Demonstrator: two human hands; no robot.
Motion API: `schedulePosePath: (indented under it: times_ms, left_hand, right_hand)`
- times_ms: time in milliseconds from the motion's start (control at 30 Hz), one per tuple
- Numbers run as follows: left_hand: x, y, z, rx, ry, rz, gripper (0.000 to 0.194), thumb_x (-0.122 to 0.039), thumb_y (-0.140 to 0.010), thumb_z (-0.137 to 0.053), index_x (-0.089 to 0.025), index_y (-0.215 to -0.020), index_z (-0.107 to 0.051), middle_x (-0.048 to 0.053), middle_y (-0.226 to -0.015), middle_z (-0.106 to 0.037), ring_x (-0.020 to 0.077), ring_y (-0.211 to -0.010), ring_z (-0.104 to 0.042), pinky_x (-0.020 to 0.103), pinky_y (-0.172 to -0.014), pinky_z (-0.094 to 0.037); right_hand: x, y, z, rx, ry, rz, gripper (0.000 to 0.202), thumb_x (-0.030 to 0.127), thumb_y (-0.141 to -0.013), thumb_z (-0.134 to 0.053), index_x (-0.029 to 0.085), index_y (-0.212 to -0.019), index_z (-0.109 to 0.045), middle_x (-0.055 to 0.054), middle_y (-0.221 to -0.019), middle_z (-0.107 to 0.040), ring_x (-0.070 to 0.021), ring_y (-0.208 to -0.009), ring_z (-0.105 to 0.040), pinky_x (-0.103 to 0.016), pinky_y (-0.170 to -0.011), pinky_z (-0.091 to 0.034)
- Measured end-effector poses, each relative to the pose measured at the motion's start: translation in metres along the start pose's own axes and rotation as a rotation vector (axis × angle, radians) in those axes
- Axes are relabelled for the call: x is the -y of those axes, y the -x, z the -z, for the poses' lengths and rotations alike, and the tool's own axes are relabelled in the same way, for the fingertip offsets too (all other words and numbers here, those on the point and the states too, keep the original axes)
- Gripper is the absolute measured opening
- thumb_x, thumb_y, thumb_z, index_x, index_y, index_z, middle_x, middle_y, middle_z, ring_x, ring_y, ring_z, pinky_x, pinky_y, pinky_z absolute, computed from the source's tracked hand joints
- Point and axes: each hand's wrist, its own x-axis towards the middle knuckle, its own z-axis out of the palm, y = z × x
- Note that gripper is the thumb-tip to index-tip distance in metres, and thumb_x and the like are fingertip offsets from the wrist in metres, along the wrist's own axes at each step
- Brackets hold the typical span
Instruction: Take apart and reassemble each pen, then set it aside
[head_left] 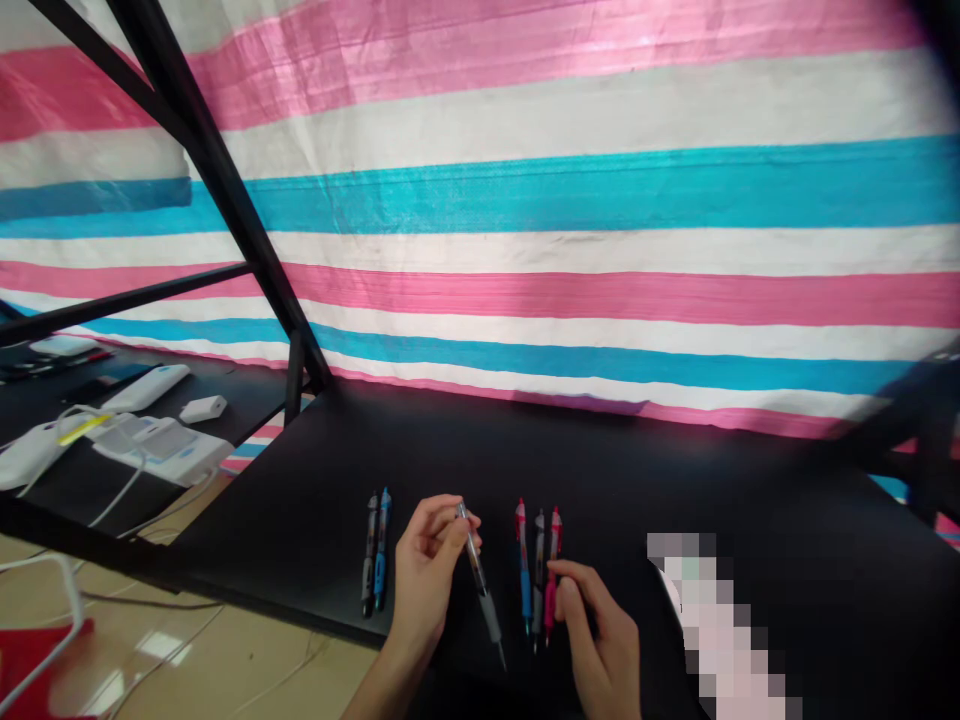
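My left hand [429, 560] is closed on a clear-barrelled pen [480, 580] with a grey grip, pinched near its upper end. The pen slants down to the right, its tip toward me. My right hand [604, 635] has curled fingers, with the index fingertip and thumb at the middle of a pink pen [551, 598]. Left of that pen lie a grey pen [538, 575] and a pen with a red top and blue grip [523, 565]. Beyond my left hand, a black-and-grey pen [369, 560] and a blue pen [382, 550] lie side by side.
The pens lie on a black table [450, 435]. A pixelated pale object [720, 630] is at right. White power strips [161, 445] and cables cover another black surface at left. Black metal bars [232, 200] rise before a striped sheet [562, 190].
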Motion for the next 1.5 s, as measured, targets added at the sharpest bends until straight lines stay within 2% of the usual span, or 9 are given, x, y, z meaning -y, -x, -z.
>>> schedulePosePath:
  times_ms: [300,533,633,800,933,1100,1267,1367,1500]
  left_hand:
    - [-0.003,-0.001,-0.002,-0.072,0.083,-0.002,0.044,-0.037,-0.070,-0.088,-0.020,-0.101,-0.063,0.002,-0.077,-0.074,0.0135,-0.062,-0.066,0.026,-0.062,-0.054]
    - [0.000,-0.002,0.000,-0.154,0.118,-0.019,0.046,-0.037,-0.069,-0.089,-0.021,-0.100,-0.059,0.000,-0.078,-0.075,0.0148,-0.069,-0.071,0.029,-0.071,-0.058]
    - [-0.001,0.000,0.000,-0.181,0.131,-0.015,0.051,-0.036,-0.068,-0.089,-0.024,-0.106,-0.057,-0.002,-0.079,-0.074,0.0160,-0.075,-0.073,0.032,-0.076,-0.059]
    - [0.000,0.003,0.000,-0.226,0.128,-0.011,0.055,-0.035,-0.066,-0.089,-0.025,-0.108,-0.055,-0.003,-0.078,-0.073,0.0172,-0.076,-0.073,0.032,-0.075,-0.060]
    - [0.001,0.003,0.002,-0.206,0.051,-0.026,0.052,-0.040,-0.069,-0.086,-0.025,-0.109,-0.055,-0.001,-0.080,-0.073,0.0177,-0.078,-0.073,0.032,-0.076,-0.059]
    - [-0.019,-0.016,0.026,-0.116,-0.225,-0.105,0.044,-0.041,-0.074,-0.081,-0.022,-0.110,-0.064,0.005,-0.096,-0.073,0.0165,-0.070,-0.070,0.033,-0.071,-0.058]
    - [-0.043,-0.049,0.069,-0.086,-0.541,-0.188,0.034,-0.032,-0.069,-0.082,-0.022,-0.101,-0.075,0.000,-0.078,-0.067,0.0177,-0.066,-0.066,0.028,-0.061,-0.051]
    - [-0.043,-0.063,0.086,-0.077,-0.728,-0.245,0.027,-0.030,-0.070,-0.079,-0.024,-0.097,-0.078,0.002,-0.076,-0.069,0.0199,-0.068,-0.064,0.030,-0.065,-0.049]
    - [-0.035,-0.070,0.095,-0.051,-0.931,-0.314,0.025,-0.030,-0.070,-0.078,-0.026,-0.094,-0.079,0.003,-0.075,-0.069,0.0221,-0.069,-0.059,0.033,-0.070,-0.047]
  right_hand:
    - [-0.007,0.003,0.000,0.014,-0.004,-0.027,0.029,0.038,-0.099,-0.054,0.019,-0.094,-0.075,-0.003,-0.069,-0.068,-0.0153,-0.054,-0.062,-0.022,-0.050,-0.050]
    - [-0.003,0.002,0.005,0.269,-0.046,0.107,0.022,0.028,-0.100,-0.050,0.021,-0.107,-0.070,0.000,-0.070,-0.065,-0.0159,-0.061,-0.064,-0.024,-0.062,-0.053]
    - [0.004,-0.001,0.005,0.284,0.013,0.185,0.017,0.024,-0.096,-0.058,0.023,-0.106,-0.071,0.002,-0.070,-0.068,-0.0154,-0.059,-0.064,-0.027,-0.073,-0.055]
    - [0.011,-0.006,0.004,0.237,0.066,0.224,0.013,0.025,-0.094,-0.062,0.023,-0.098,-0.073,0.000,-0.066,-0.067,-0.0158,-0.055,-0.062,-0.024,-0.054,-0.051]
    - [0.011,-0.007,0.005,0.281,0.073,0.259,0.012,0.025,-0.093,-0.064,0.023,-0.098,-0.074,0.000,-0.066,-0.068,-0.0167,-0.058,-0.063,-0.025,-0.061,-0.055]
    - [0.006,-0.004,0.008,0.277,0.045,0.198,0.019,0.027,-0.097,-0.058,0.022,-0.096,-0.075,-0.002,-0.070,-0.070,-0.0164,-0.058,-0.066,-0.022,-0.056,-0.054]
    - [-0.015,0.001,0.012,0.266,0.071,0.113,0.023,0.034,-0.098,-0.058,0.022,-0.095,-0.078,-0.006,-0.079,-0.074,-0.0187,-0.065,-0.070,-0.022,-0.055,-0.055]
    - [-0.027,0.004,0.013,0.263,0.079,0.066,0.025,0.037,-0.098,-0.059,0.021,-0.097,-0.077,-0.008,-0.084,-0.075,-0.0209,-0.073,-0.072,-0.022,-0.054,-0.054]
    - [-0.034,0.004,0.013,0.273,0.086,0.033,0.026,0.038,-0.099,-0.057,0.022,-0.098,-0.077,-0.006,-0.087,-0.076,-0.0205,-0.078,-0.073,-0.023,-0.066,-0.057]
